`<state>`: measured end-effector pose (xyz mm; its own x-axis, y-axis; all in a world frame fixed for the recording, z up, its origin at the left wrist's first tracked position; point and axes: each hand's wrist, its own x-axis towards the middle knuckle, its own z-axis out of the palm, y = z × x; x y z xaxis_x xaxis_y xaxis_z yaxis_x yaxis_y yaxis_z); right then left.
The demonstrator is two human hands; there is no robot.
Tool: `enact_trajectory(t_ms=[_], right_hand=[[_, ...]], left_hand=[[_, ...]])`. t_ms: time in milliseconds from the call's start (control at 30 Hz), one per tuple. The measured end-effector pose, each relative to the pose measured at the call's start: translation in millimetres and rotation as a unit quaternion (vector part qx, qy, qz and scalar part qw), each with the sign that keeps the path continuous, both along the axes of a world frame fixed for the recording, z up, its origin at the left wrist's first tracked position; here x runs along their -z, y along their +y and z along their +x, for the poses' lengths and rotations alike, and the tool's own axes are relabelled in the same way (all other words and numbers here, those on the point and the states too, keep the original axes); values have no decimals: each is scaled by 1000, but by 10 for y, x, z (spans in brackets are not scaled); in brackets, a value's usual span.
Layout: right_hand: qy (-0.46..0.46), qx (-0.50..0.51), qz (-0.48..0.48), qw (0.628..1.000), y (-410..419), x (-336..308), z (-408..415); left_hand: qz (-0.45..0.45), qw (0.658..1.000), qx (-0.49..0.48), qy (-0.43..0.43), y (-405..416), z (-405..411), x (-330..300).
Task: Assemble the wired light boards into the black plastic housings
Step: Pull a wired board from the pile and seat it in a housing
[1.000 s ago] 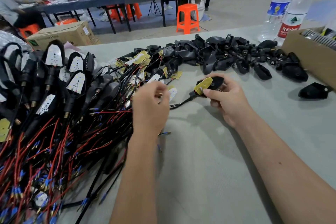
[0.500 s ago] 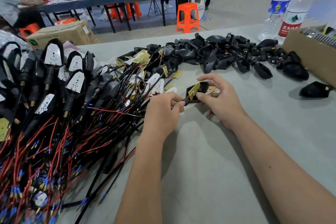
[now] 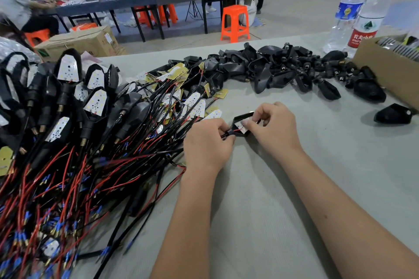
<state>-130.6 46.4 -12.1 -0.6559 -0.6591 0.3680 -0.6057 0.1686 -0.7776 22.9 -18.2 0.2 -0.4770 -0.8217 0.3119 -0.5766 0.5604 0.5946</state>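
Note:
A black plastic housing [image 3: 240, 119] sits between my two hands at the table's middle, open side up. A white light board [image 3: 239, 125] lies inside it, red and black wires running out of its narrow left end. My left hand [image 3: 207, 145] pinches the wires at that end. My right hand [image 3: 273, 129] grips the housing's right side, its thumb pressing on the board. Loose wired boards [image 3: 192, 102] lie just behind my left hand. A heap of empty housings [image 3: 272, 68] stretches across the back of the table.
A big pile of assembled housings with red and black wires [image 3: 68, 142] fills the table's left. A cardboard box [image 3: 390, 68] and two water bottles [image 3: 360, 13] stand at the right, with a single housing [image 3: 393, 114] lying near the box. People work at a far table [image 3: 147, 0].
The board, yellow side up a second ago, is turned white side up and lies in the housing. My left hand moved right to the wires; both hands came together, nearer to me.

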Motion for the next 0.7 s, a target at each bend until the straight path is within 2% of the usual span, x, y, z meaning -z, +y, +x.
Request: enact_trajectory(t_ms=[467,700], right_hand=[[-33,26,16,999,-28,66,-40],[-225,-53,-14,973,16,43,-217]], left_hand=[[42,995,53,72,-61,13,48],[115,984,74,118,-81,71,10]])
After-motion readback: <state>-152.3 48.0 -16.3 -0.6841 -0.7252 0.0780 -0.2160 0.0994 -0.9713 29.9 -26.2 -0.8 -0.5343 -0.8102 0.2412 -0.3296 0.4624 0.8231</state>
